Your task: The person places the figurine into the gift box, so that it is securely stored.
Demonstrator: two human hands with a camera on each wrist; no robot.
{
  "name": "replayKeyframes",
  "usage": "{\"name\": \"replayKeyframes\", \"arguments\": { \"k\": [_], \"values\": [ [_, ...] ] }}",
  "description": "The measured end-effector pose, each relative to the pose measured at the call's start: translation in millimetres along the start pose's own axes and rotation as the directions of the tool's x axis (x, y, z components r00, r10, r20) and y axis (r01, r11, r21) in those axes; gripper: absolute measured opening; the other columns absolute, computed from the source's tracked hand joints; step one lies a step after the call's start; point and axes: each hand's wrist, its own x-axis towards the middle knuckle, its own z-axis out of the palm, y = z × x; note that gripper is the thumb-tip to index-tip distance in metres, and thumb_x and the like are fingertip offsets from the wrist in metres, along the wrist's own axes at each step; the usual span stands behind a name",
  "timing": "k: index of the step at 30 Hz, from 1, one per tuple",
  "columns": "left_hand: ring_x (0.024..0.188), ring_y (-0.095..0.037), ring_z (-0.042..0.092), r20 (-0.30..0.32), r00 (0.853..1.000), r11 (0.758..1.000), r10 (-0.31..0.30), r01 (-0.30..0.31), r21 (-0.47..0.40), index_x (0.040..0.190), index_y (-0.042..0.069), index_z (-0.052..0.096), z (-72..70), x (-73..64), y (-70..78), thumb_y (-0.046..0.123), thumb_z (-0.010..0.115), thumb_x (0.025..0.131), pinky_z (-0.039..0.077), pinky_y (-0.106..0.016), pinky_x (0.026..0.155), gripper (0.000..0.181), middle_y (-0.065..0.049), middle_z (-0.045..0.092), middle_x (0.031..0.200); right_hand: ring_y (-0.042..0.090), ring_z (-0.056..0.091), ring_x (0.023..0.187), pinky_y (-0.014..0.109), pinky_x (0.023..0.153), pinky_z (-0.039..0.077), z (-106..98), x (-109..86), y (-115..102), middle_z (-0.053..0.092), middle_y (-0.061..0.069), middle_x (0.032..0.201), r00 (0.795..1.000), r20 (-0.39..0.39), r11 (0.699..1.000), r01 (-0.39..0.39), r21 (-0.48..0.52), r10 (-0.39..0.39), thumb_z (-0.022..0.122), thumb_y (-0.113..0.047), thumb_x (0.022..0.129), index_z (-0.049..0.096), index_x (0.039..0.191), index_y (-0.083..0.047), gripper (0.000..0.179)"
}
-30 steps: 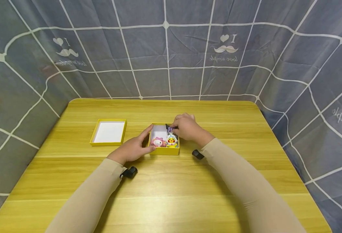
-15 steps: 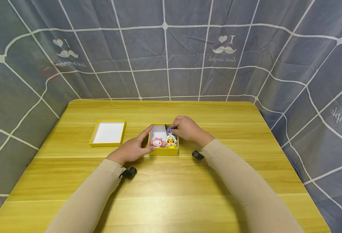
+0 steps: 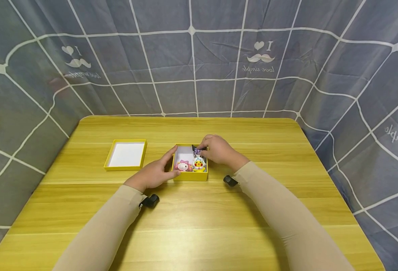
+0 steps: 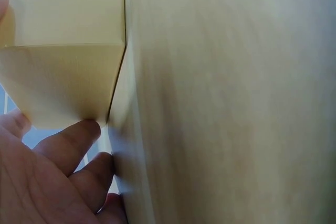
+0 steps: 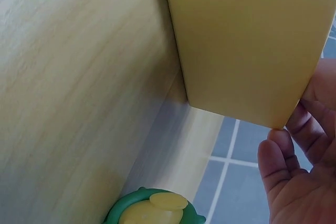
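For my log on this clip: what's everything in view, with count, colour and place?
Yellow box: one, yellow, white inside, table's middle
Lid: one, yellow rim, white inside, left of the box
Pink figure: one, pink and white, box's near left
Yellow figure: one, yellow and white, box's near right
Purple-patterned item: one, purple and dark, box's far right, partly hidden
Toy-like object: one, green and yellow, bottom of right wrist view, cut off
Table: one, yellowish wood, below the box
Curtain: count unclear, grey, white lines, around the table
Wrist cameras: two, black, at the cuffs
Sleeves: two, beige, both arms
Left hand: one, bare, touching the box's left side
Right hand: one, bare, fingers bent onto the purple-patterned item
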Motion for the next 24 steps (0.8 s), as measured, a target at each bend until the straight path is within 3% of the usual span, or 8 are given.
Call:
{"name": "replayKeyframes", "arguments": {
  "k": [24],
  "values": [
    [0.141, -0.051, 0.053, 0.005, 1.0, 1.0, -0.008, 0.008, 0.007, 0.169, 0.045, 0.0, -0.7, 0.6, 0.1, 0.066, 0.059, 0.098, 0.042, -0.064, 0.116, 0.094, -0.027, 0.043, 0.163, 0.022, 0.065, 0.111, 0.041, 0.108, 0.051, -0.5, -0.9, -1.1, 0.072, 0.004, 0.118, 1.0, -0.01, 1.0, 0.01, 0.014, -0.01, 0.072, -0.019, 0.101, 0.08, 0.123, -0.011, 0.025]
  ]
}}
